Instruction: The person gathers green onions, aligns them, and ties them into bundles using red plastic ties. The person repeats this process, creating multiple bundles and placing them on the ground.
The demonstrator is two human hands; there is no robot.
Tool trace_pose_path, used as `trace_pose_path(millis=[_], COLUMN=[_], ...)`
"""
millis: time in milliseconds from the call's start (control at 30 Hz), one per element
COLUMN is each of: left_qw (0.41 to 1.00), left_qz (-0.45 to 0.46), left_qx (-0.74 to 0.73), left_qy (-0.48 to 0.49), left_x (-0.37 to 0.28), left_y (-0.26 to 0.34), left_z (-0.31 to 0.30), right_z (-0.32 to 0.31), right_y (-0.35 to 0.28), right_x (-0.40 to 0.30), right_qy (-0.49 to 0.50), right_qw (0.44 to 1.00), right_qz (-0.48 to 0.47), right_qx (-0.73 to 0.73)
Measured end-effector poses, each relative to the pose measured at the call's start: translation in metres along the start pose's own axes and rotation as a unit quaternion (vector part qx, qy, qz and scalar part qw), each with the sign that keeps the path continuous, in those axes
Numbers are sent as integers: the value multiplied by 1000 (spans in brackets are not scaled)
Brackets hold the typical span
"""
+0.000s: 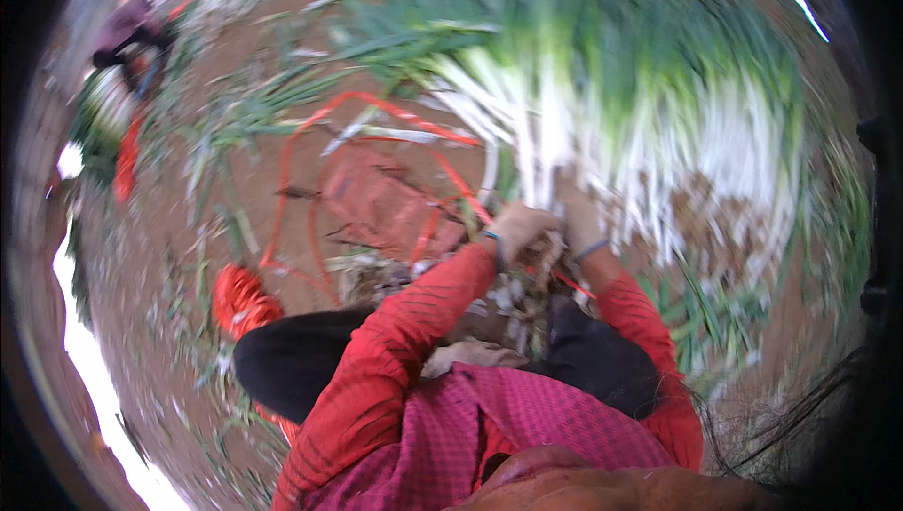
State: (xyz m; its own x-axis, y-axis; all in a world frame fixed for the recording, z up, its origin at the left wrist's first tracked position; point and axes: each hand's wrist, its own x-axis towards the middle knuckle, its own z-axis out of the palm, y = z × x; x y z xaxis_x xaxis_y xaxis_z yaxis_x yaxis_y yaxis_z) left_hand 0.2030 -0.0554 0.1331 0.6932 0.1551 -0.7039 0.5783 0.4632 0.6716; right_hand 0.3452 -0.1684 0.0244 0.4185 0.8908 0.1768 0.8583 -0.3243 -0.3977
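Observation:
Both of my hands are close together near the root end of some white-stalked green onions (554,116), at the left edge of a large pile. My left hand (522,229) closes around the lower stalks, with brown roots hanging below it. My right hand (578,218) is against the same stalks from the other side; blur hides its fingers. To the right, the heaped green onions (719,130) lie with green leaves away from me and white stalks and roots nearer. A loop of red plastic twine (282,193) runs over the soil up to my left wrist.
A reddish flat piece of material (384,204) lies on the soil at left. A bundle of red twine (243,303) sits beside my left knee. Loose leaves (712,313) litter the ground at right. Another person (130,27) is bent over tied green onions (109,101) at far upper left.

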Motion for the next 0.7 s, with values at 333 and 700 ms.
trace_pose_path(millis=[333,700], left_qw=[967,957], left_qz=[-38,-35], left_qx=[-237,-280], left_qy=[-88,-72], left_x=[33,17], left_y=[-69,-73], left_z=[0,-9], right_z=[-39,-98], right_y=[-32,-76], right_x=[-7,-1], right_qy=[-76,6], right_qw=[934,911], right_qz=[287,267], right_qx=[198,315])
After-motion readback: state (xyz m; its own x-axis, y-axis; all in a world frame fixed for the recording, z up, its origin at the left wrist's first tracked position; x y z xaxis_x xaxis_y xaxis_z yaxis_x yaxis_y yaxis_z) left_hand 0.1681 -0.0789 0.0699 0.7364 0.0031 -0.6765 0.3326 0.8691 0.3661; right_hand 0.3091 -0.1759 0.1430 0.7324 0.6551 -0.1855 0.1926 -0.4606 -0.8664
